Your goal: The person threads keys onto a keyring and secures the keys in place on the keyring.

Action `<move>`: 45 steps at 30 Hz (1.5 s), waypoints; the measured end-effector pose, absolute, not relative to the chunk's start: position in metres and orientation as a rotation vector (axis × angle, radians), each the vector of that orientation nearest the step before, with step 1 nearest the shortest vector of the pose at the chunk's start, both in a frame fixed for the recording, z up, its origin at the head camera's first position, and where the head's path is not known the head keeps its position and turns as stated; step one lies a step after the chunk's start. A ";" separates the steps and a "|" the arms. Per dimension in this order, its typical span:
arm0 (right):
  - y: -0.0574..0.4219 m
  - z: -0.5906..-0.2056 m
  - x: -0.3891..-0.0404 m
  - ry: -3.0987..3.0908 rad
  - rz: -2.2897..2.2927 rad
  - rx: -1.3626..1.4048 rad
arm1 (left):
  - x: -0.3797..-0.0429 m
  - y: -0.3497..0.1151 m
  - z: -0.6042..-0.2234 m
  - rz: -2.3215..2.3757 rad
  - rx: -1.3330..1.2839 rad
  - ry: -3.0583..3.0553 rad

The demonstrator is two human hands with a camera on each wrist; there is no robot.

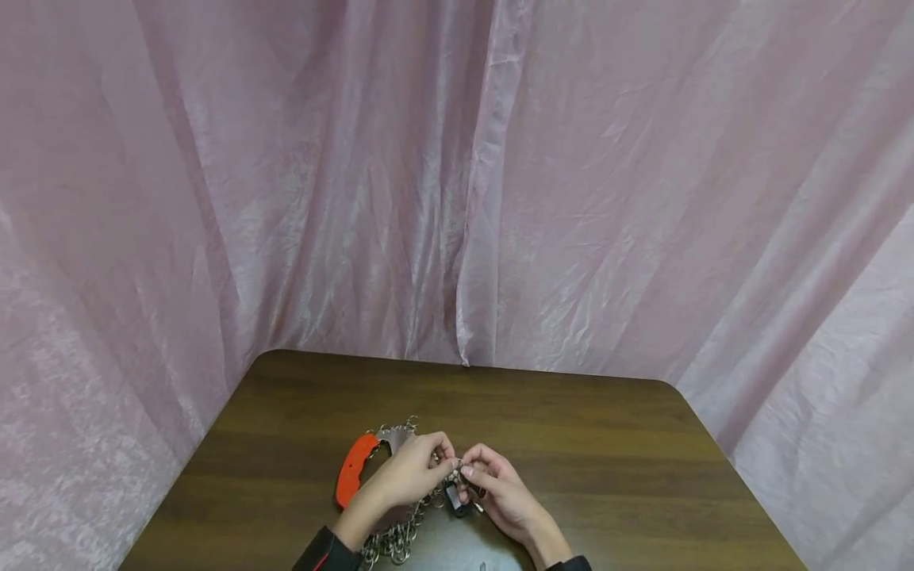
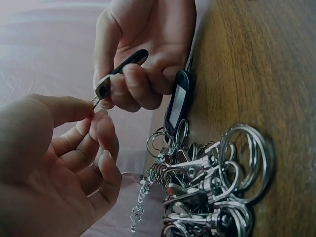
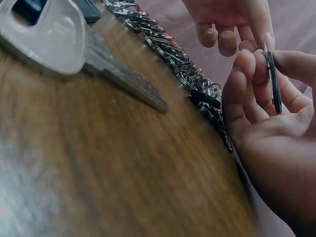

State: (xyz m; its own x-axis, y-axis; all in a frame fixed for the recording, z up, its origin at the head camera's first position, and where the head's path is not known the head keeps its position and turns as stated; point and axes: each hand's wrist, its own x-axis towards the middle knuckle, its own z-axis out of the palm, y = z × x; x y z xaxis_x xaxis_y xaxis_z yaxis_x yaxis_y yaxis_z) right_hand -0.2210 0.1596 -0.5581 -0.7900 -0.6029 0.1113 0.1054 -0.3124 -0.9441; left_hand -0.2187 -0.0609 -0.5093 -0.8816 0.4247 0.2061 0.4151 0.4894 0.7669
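Observation:
Near the table's front edge, my right hand [image 1: 503, 492] holds a slim black key tag [image 2: 129, 63] between thumb and curled fingers. My left hand [image 1: 414, 469] meets it from the other side, its thumb and fingertip pinching a small metal ring [image 2: 96, 102] at the tag's end; the fingertips partly hide this ring. A second black key tag [image 2: 177, 106] with a pale label lies below the hands, beside a heap of metal split rings and swivel clasps [image 2: 217, 173]. In the right wrist view a metal key [image 3: 59, 42] lies close to the camera on the table.
Beneath and beside my left forearm is an orange handle [image 1: 351, 472] on a metal plate, with many rings and clasps along its edge. The brown wooden table [image 1: 607, 460] extends behind and to the right. Pink curtains [image 1: 393, 198] hang around its far side.

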 end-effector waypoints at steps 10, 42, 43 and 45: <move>0.163 -0.561 -0.223 1.424 -2.198 -0.568 | -0.220 -0.064 -0.514 1.354 0.733 2.700; 0.168 -0.563 -0.228 1.531 -2.301 -0.415 | -0.213 -0.066 -0.518 0.764 0.819 3.014; 0.168 -0.563 -0.228 1.531 -2.299 -0.422 | -0.215 -0.067 -0.518 0.804 0.825 3.019; 0.168 -0.562 -0.229 1.532 -2.297 -0.430 | -0.219 -0.070 -0.518 0.913 0.816 3.008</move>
State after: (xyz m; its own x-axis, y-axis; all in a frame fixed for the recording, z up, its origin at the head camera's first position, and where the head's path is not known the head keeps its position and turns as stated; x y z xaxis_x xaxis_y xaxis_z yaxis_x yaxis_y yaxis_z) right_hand -0.2289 0.1681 -0.5623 -0.8945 -0.4433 0.0588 0.1160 -0.3569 -0.9269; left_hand -0.2194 -0.0699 -0.5184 -0.8685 0.4344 0.2386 0.4937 0.7164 0.4929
